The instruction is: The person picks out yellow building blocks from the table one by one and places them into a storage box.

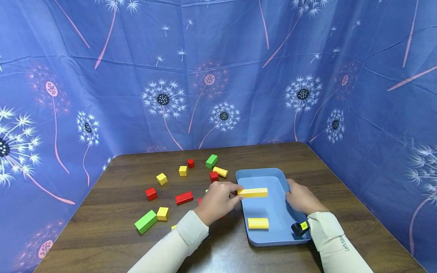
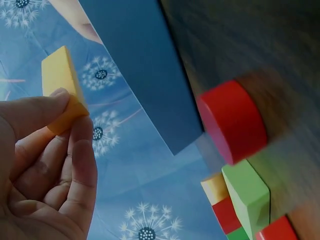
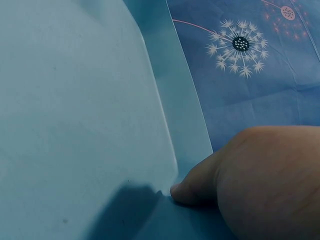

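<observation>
The left hand (image 1: 218,201) is extended forward, with its thumb (image 2: 37,110) and fingers (image 2: 83,155) brought together in a pinch. A grip is formed by the right hand (image 1: 303,198), its thumb pointed inward. Both forearms, angled toward each other, are covered to the wrists by pale sleeves (image 1: 177,240).

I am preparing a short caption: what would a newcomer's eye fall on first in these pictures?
The eye would likely fall on the blue tray, with the left hand pinching a yellow rectangular block above it and the right hand gripping its right side. A yellow cylinder lies inside, near the front left. Behind the table hangs a blue dandelion-print cloth.
</observation>
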`<state>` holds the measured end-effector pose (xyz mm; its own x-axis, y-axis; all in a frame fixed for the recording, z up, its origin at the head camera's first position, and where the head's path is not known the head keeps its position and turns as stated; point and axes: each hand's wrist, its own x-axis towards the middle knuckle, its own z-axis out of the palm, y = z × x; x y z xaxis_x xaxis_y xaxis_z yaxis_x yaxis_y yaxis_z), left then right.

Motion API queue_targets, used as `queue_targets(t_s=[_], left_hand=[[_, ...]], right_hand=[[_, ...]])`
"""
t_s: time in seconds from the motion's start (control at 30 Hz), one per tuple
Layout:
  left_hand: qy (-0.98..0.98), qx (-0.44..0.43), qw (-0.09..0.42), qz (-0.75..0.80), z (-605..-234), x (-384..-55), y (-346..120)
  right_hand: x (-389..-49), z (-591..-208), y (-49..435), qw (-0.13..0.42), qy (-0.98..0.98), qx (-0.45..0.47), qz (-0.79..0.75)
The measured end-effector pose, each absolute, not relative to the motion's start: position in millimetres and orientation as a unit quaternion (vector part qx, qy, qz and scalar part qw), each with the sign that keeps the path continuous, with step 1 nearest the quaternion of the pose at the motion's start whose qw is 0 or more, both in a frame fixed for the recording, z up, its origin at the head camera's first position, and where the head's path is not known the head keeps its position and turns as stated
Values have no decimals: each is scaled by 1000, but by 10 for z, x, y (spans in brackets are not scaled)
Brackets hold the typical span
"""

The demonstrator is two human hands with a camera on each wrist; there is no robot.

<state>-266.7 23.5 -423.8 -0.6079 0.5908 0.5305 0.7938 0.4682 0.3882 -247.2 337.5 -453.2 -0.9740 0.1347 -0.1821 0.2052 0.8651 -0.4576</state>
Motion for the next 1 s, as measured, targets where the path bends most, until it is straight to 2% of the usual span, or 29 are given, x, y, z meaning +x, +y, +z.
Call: queue_targets(t_s=[0.63,1.0], left_hand=[[-855,-408,179,-266,-4303,-2580,407],[-862,-415,169,-236,-4330,-2559,428]], right_hand=[[-2488,-4530,3380,76,962,94,-245],[-2471,-4527,3361,68,965,88,-239]])
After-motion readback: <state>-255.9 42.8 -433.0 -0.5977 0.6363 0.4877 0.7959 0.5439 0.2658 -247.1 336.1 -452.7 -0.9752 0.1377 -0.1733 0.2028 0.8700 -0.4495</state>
